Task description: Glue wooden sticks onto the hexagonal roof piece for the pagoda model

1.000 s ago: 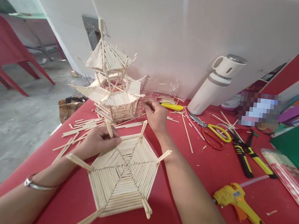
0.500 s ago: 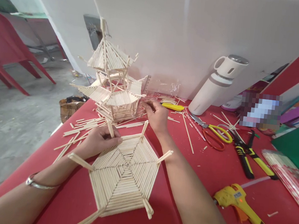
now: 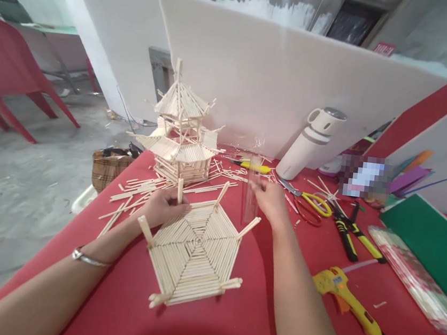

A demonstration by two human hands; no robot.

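Red table (image 3: 192, 333), left edge dropping off to floor (image 3: 43, 190); checked bag (image 3: 110, 172) beside it holds dark stuff (image 3: 120, 151). Clear pack (image 3: 385, 241) at right holds sticks (image 3: 414, 283). Panel (image 3: 198, 248) sits front-centre, bare tabletop between it and right forearm (image 3: 295, 275). Left hand (image 3: 163, 206) pinches the panel's far-left post (image 3: 180, 190); right hand (image 3: 269, 198) grips what looks like a see-through ruler (image 3: 250, 205), blurry, near the panel's far-right side.

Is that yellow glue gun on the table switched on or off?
It looks on: a small orange light shows on the body of the yellow glue gun. Whether it's hot, I cannot tell.
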